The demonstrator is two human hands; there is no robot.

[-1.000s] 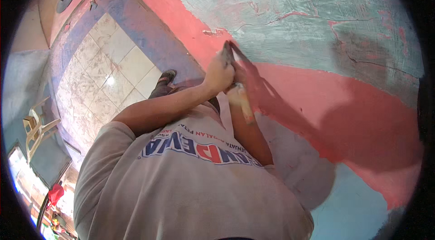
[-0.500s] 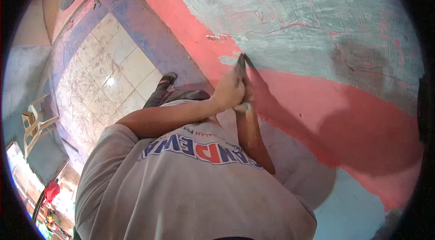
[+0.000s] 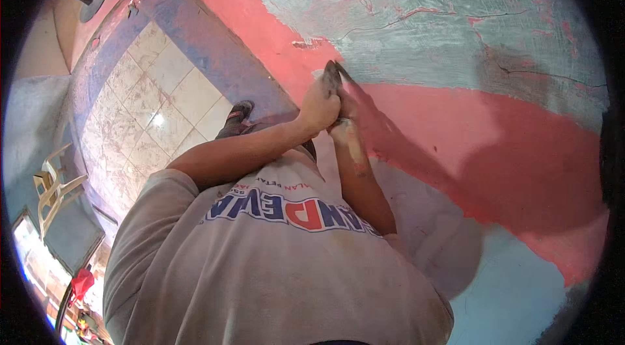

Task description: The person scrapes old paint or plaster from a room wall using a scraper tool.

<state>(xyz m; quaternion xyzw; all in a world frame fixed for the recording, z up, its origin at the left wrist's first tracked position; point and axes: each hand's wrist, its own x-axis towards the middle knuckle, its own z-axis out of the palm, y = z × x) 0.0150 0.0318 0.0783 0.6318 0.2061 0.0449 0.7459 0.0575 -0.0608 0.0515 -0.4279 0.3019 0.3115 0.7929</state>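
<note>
Dark tool [image 3: 333, 75] juts beyond clasped fingers [image 3: 331, 103], toward wall [image 3: 430, 107].

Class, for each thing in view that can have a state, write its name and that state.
Left hand: closed around the dark tool
Dark tool: tip at the wall
Right hand: against the left, grip partly hidden
Wall: patchy grey-green and pink, cracked
Floor tiles: smeared
Shirt: worn, smudged
</note>
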